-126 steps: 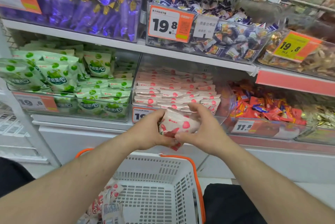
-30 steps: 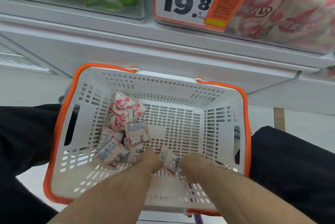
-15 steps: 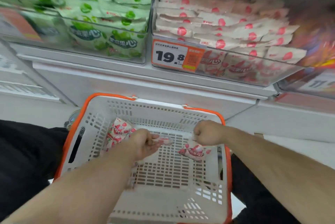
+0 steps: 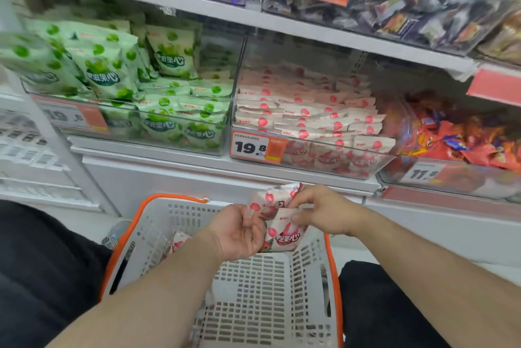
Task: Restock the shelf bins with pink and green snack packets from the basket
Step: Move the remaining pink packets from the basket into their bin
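Left hand (image 4: 239,230) and right hand (image 4: 318,211) pinch apparently two pink packets (image 4: 277,218) at frame centre; next, lift into pink bin (image 4: 310,161).

Half a second ago our hands were apart and low inside the basket (image 4: 158,223), each pinching its own pink packet. Now we have lifted both above the basket's far rim and brought them together: the left hand (image 4: 239,230) and right hand (image 4: 318,211) meet on a small bunch of pink packets (image 4: 277,218), held just below the bin of pink packets (image 4: 310,156). A second ago we were reaching deep into the basket's near end. Our view has tilted up as well, so the upper shelf above that bin now shows again, as it did four seconds ago.
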Motion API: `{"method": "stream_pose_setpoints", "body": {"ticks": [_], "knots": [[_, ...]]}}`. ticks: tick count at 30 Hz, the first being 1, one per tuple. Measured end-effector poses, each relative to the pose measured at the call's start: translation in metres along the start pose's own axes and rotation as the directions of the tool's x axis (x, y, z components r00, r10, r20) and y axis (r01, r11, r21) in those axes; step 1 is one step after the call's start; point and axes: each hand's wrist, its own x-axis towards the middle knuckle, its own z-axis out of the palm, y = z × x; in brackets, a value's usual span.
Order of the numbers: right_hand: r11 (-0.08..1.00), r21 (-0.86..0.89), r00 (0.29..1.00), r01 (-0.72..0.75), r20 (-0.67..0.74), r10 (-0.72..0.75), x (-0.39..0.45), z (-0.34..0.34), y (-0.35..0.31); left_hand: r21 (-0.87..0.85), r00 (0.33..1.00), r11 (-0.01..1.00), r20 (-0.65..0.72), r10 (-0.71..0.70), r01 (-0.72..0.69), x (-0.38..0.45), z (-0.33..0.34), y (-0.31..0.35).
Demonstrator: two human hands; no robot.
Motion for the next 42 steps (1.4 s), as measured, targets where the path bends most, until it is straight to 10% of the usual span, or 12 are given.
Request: {"method": "stream_pose_setpoints", "body": {"ticks": [4, 12, 20, 26, 33, 38, 42], "knots": [[0.995, 0.095, 0.998, 0.001, -0.055, 0.004, -0.008, -0.008, -0.012, 0.317, 0.999, 0.947, -0.006, -0.047, 0.047, -0.017, 0.009, 0.007], [0.918, 0.396, 0.987, 0.017, -0.155, 0.049, -0.016, -0.016, -0.034, 0.624, 0.931, 0.704, 0.112, 0.349, -0.339, -0.068, 0.049, 0.012], [0.983, 0.163, 0.977, 0.085, -0.209, -0.05, -0.026, -0.027, -0.058, 0.473, 0.664, 0.536, 0.151, 0.733, -0.699, -0.075, 0.073, 0.01], [0.976, 0.099, 0.955, 0.195, -0.244, -0.166, -0.04, -0.044, -0.083, 0.678, 0.467, 0.216, 0.211, 0.859, -0.703, -0.091, 0.089, 0.02], [0.964, -0.211, 0.876, 0.164, -0.417, -0.24, -0.03, -0.04, -0.103, 0.761, 0.537, 0.076, 0.38, 0.753, -0.645, -0.099, 0.106, 0.013], [0.951, -0.176, 0.816, 0.252, -0.491, -0.307, -0.028, -0.036, -0.111, 0.724, 0.673, 0.27, 0.346, 0.654, -0.635, -0.113, 0.111, 0.009], [0.956, -0.106, 0.776, 0.272, -0.563, -0.283, -0.02, -0.028, -0.114, 0.717, 0.622, 0.119, 0.496, 0.605, -0.687, -0.11, 0.103, 0.006]]}}
